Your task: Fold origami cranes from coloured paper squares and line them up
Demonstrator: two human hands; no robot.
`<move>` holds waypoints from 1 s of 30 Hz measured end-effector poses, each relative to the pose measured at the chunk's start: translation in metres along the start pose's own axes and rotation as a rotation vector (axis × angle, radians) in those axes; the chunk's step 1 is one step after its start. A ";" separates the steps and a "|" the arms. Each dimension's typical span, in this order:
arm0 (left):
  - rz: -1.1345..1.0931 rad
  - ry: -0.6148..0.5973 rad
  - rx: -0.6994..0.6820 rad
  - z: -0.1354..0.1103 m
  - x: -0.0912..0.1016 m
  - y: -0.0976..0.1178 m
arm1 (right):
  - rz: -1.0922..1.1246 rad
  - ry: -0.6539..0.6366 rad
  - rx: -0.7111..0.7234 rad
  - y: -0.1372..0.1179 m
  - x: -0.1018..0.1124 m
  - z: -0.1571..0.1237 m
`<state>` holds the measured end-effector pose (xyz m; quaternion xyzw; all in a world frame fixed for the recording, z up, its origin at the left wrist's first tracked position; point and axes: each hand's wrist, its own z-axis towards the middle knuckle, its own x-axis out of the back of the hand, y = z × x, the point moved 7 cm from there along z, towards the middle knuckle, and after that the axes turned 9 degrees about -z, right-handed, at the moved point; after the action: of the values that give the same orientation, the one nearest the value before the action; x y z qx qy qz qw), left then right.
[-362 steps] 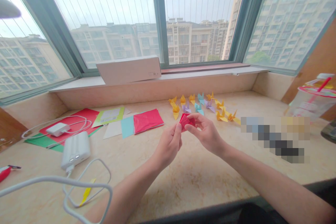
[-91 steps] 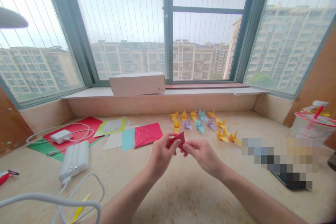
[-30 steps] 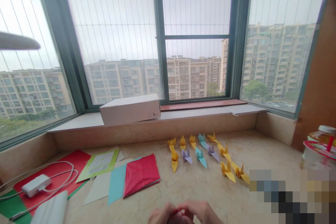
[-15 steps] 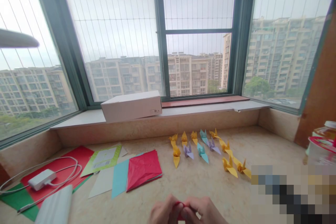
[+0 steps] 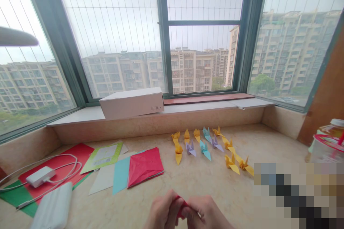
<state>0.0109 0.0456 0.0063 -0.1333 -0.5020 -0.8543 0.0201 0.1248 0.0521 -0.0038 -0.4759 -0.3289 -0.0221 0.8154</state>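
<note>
Fingers (image 5: 172, 200) of both hands curl closed and pinch a small folded piece of red origami paper (image 5: 181, 204) between them. The left hand (image 5: 162, 210) and the right hand (image 5: 206, 214) sit close together at the bottom edge of the view, with the fingertips partly hiding the paper, so its shape is hard to tell. The paper is held above the near part of a pale beige marble-patterned counter (image 5: 258, 143), and the hands are not resting on anything that shows.

Ahead of the hands, a loose pile of creased red paper sheets (image 5: 145, 171) lies on a flat light-teal paper sheet (image 5: 120, 175), beside a pale grey paper sheet (image 5: 103, 182). Farther left are a lime-edged printed card (image 5: 103, 159), a large red paper sheet (image 5: 56, 157) and a green paper sheet (image 5: 18, 195). A white rectangular charger (image 5: 40, 176) with a white cable (image 5: 60, 161) rests on the coloured sheets, near a white power bank (image 5: 53, 207).

To the right of the pile, small folded paper cranes (image 5: 204, 146) in yellow, teal and lilac stand in rows. A white cardboard box (image 5: 131, 103) sits on the window ledge, and a clear plastic cup with a red rim (image 5: 326, 146) stands at the right edge of the counter
</note>
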 end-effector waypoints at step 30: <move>-0.281 0.036 0.191 0.022 0.007 0.007 | -0.157 0.340 0.053 -0.009 0.050 -0.003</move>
<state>0.0095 0.0619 0.0239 -0.0441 -0.5942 -0.7993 -0.0778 0.1620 0.0588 0.0299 -0.4164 -0.2230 -0.1570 0.8673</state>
